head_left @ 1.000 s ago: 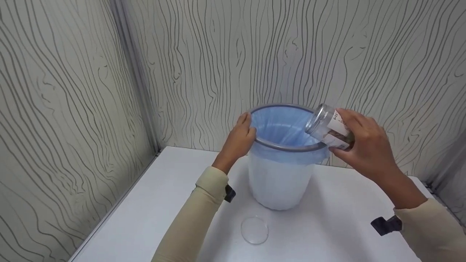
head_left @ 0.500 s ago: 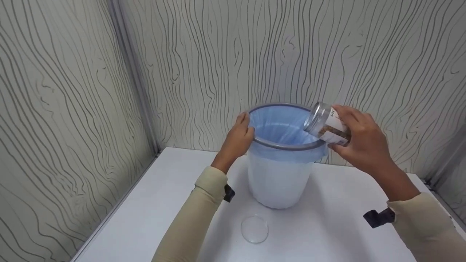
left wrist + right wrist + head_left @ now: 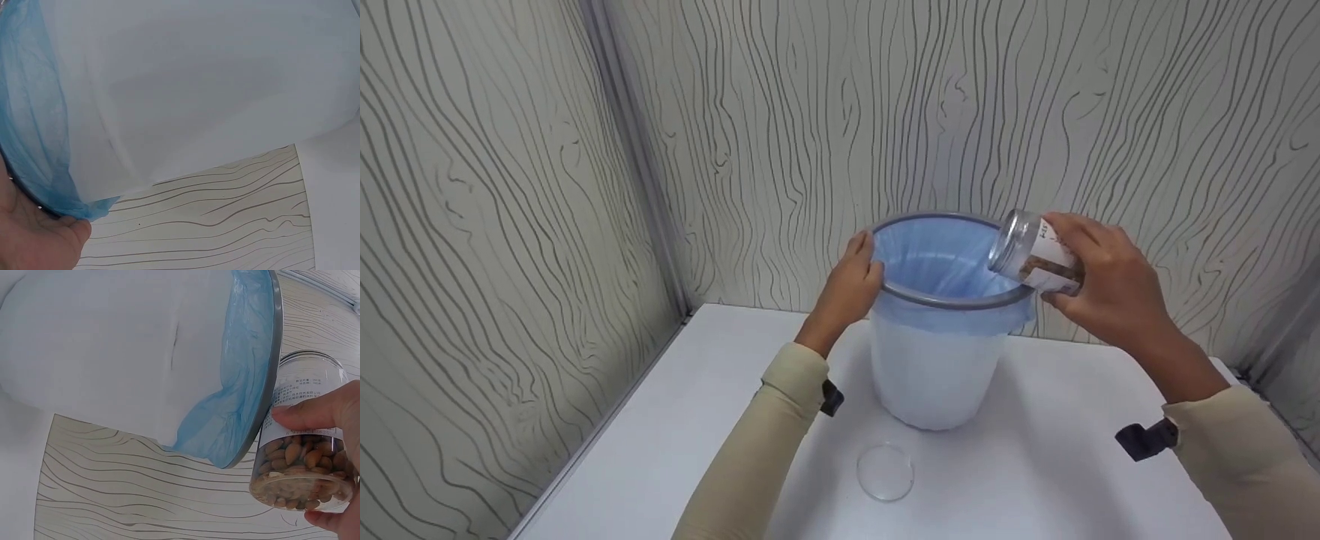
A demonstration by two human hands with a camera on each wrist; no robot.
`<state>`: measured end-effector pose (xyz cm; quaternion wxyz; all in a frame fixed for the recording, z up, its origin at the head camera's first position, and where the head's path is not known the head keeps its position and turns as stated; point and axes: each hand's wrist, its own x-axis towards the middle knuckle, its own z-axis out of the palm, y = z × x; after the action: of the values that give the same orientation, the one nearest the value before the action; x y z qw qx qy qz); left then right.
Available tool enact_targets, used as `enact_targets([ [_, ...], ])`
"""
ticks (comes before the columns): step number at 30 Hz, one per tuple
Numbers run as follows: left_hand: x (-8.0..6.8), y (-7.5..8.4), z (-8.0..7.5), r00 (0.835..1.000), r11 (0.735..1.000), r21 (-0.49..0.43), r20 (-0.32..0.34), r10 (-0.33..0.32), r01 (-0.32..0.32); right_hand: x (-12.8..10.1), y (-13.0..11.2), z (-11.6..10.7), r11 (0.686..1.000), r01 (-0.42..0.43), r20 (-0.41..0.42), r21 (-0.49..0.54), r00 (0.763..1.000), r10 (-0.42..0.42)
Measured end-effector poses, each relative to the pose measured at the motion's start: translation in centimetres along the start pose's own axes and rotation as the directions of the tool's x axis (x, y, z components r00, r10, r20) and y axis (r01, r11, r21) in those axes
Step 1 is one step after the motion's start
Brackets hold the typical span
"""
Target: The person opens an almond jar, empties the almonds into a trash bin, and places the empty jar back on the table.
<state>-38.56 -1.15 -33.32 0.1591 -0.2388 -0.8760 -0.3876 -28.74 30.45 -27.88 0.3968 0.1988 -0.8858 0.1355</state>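
A white bin (image 3: 934,379) stands on the table, lined with a blue plastic bag (image 3: 941,251) folded over its grey rim (image 3: 960,304). My left hand (image 3: 844,289) grips the rim at its left side; in the left wrist view the thumb presses on the bag's folded edge. In my right hand (image 3: 1117,289) is a clear labelled jar (image 3: 1039,259), tilted with its uncapped mouth over the bin's right edge. Almonds (image 3: 301,455) lie gathered toward the jar's base in the right wrist view. The jar's side appears to touch the rim.
A round transparent lid (image 3: 886,472) lies on the white table (image 3: 997,495) in front of the bin. Wood-patterned panels (image 3: 780,135) rise behind the table and at its left. Black wrist straps (image 3: 1144,440) show at both sleeves.
The jar and my right hand have shifted slightly up and left, and the jar has turned a little. My left hand keeps its grip on the bin's rim.
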Motion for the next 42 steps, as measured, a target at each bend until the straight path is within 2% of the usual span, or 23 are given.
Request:
enact_targets([
  [7,0.0,0.1,0.0,1.0,1.0,-0.001,0.003,-0.021,0.021,0.5,0.5,0.2,1.0,0.009,0.019,-0.004,1.0,-0.009],
  [20,-0.2,0.5,0.2,1.0,1.0,-0.002,0.001,-0.006,0.006,1.2,1.4,0.0,1.0,-0.004,0.071,0.006,0.997,0.004],
  [28,-0.3,0.7,0.4,1.0,1.0,0.005,-0.001,0.003,-0.003,1.4,1.7,0.1,0.998,0.023,0.063,-0.055,0.998,-0.019],
  [34,-0.1,0.8,0.3,1.0,1.0,-0.003,0.002,-0.008,0.008,1.5,1.6,0.1,0.998,0.033,0.066,-0.046,0.997,-0.03],
  [42,0.0,0.7,0.4,1.0,1.0,-0.007,-0.014,-0.017,0.017,1.5,1.3,0.1,0.999,-0.003,0.084,-0.043,0.996,0.007],
])
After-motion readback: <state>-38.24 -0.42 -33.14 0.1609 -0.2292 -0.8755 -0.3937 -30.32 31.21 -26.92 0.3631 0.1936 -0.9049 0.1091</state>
